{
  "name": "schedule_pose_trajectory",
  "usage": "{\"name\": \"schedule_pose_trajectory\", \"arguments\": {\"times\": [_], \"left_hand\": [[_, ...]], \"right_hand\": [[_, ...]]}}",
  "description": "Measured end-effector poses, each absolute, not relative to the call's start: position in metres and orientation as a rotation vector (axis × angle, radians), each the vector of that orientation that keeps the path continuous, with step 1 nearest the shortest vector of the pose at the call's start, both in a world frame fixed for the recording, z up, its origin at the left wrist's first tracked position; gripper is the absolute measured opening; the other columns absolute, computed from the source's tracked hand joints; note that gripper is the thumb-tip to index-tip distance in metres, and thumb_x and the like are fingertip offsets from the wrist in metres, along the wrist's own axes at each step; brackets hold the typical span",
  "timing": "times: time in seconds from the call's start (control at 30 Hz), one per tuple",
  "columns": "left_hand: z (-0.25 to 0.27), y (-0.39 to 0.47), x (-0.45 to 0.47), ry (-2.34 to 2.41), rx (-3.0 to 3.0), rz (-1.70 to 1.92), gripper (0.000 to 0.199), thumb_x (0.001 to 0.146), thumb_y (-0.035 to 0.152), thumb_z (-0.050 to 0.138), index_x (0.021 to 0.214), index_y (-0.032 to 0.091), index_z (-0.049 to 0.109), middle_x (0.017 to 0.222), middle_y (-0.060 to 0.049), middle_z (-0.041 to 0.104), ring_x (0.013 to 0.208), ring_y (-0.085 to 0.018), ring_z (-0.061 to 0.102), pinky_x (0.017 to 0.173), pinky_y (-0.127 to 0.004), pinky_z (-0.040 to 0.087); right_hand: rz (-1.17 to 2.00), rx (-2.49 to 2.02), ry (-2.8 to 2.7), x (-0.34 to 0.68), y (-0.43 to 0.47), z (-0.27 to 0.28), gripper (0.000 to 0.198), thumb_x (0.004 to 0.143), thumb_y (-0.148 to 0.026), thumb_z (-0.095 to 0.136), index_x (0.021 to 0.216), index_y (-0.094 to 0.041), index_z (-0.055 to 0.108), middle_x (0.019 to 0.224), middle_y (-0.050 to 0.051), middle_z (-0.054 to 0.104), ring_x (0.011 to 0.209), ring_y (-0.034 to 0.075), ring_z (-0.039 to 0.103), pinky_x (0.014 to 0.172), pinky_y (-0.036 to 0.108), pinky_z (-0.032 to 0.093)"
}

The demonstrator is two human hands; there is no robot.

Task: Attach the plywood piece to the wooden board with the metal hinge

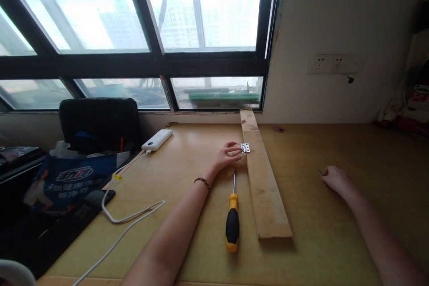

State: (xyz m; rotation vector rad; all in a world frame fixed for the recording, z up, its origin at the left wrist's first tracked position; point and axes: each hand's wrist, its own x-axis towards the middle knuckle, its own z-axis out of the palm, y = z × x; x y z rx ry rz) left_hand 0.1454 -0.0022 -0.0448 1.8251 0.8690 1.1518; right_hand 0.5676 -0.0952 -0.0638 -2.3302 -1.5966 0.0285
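Observation:
A long wooden board (268,192) lies lengthwise on the table, its far end near the window. A small silver hinge (246,147) with screw holes sits on its left edge. My left hand (229,155) is beside the board, with fingertips at the hinge's left leaf, holding it at the edge. Nearer to me than that hand lies a screwdriver (232,223) with a yellow and black handle, its tip facing away. Off to the right, my right hand (335,179) is closed in a pinch on a small metal piece (320,173), too small to identify.
A white power bank (157,140) with a white cable (134,219) lies along the table's left side. Beyond that edge stand a black chair (98,120) and a blue bag (73,178). Behind the table are a window and a wall with sockets (335,64).

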Motion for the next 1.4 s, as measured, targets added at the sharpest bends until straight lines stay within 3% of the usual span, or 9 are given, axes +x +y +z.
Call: {"name": "schedule_pose_trajectory", "arguments": {"times": [0.2, 0.3, 0.4, 0.53, 0.7, 0.8, 1.0, 1.4], "left_hand": [[-0.045, -0.001, 0.145, 0.862, 1.844, 1.132, 0.041, 0.057, 0.034, 0.073, 0.096, 0.021, 0.067, 0.120, -0.007, 0.045, 0.117, -0.025, 0.042, 0.104, -0.039, 0.032], [-0.044, -0.003, 0.145, 0.857, 1.823, 1.135, 0.041, 0.057, 0.035, 0.073, 0.095, 0.021, 0.067, 0.120, -0.007, 0.046, 0.117, -0.026, 0.042, 0.104, -0.040, 0.032], [-0.044, -0.004, 0.146, 0.847, 1.797, 1.144, 0.041, 0.056, 0.035, 0.074, 0.094, 0.021, 0.067, 0.120, -0.008, 0.046, 0.116, -0.026, 0.044, 0.104, -0.041, 0.032], [-0.046, -0.003, 0.146, 0.841, 1.757, 1.151, 0.040, 0.056, 0.034, 0.074, 0.093, 0.021, 0.068, 0.121, -0.007, 0.046, 0.116, -0.026, 0.043, 0.104, -0.042, 0.032], [-0.047, 0.000, 0.145, 0.837, 1.796, 1.155, 0.039, 0.057, 0.033, 0.074, 0.094, 0.021, 0.068, 0.120, -0.008, 0.045, 0.116, -0.025, 0.043, 0.103, -0.041, 0.033], [-0.046, 0.000, 0.145, 0.834, 1.830, 1.168, 0.038, 0.058, 0.032, 0.073, 0.094, 0.020, 0.068, 0.118, -0.008, 0.046, 0.116, -0.024, 0.042, 0.103, -0.040, 0.031], [-0.047, -0.001, 0.144, 0.833, 1.845, 1.186, 0.039, 0.057, 0.031, 0.074, 0.094, 0.021, 0.067, 0.118, -0.008, 0.047, 0.115, -0.024, 0.042, 0.103, -0.039, 0.032], [-0.049, 0.000, 0.144, 0.833, 1.824, 1.168, 0.041, 0.058, 0.031, 0.073, 0.096, 0.020, 0.067, 0.120, -0.008, 0.047, 0.118, -0.025, 0.041, 0.104, -0.041, 0.030]], "right_hand": [[0.025, -2.412, -1.700, 0.550, -0.097, -0.057, 0.015, 0.065, -0.028, 0.054, 0.067, -0.016, 0.062, 0.072, 0.013, 0.063, 0.068, 0.025, 0.060, 0.053, 0.030, 0.039], [-0.018, -2.238, -1.823, 0.541, -0.094, -0.053, 0.017, 0.066, -0.023, 0.052, 0.078, -0.016, 0.062, 0.082, 0.011, 0.063, 0.072, 0.021, 0.060, 0.059, 0.029, 0.041], [0.036, -2.056, -1.989, 0.532, -0.092, -0.049, 0.015, 0.067, -0.016, 0.047, 0.073, -0.018, 0.062, 0.077, 0.007, 0.063, 0.071, 0.018, 0.059, 0.064, 0.027, 0.041], [0.092, -1.982, -1.928, 0.519, -0.095, -0.044, 0.012, 0.067, -0.020, 0.050, 0.064, -0.019, 0.061, 0.068, 0.005, 0.063, 0.065, 0.019, 0.058, 0.063, 0.030, 0.042], [0.521, -1.442, -1.584, 0.467, -0.083, -0.024, 0.025, 0.072, -0.036, 0.053, 0.082, -0.015, 0.064, 0.072, 0.007, 0.065, 0.064, 0.019, 0.061, 0.063, 0.031, 0.048], [0.760, -1.155, -1.483, 0.411, -0.061, -0.006, 0.028, 0.070, -0.037, 0.058, 0.085, -0.015, 0.064, 0.076, 0.007, 0.066, 0.070, 0.019, 0.063, 0.068, 0.032, 0.051], [0.520, -1.105, -1.623, 0.334, -0.018, -0.001, 0.016, 0.072, -0.029, 0.057, 0.078, -0.018, 0.067, 0.078, 0.005, 0.066, 0.068, 0.017, 0.061, 0.066, 0.030, 0.050], [0.194, -1.073, -1.770, 0.334, -0.033, -0.003, 0.015, 0.077, -0.022, 0.053, 0.079, -0.018, 0.067, 0.078, 0.004, 0.062, 0.068, 0.014, 0.057, 0.064, 0.026, 0.046]]}}
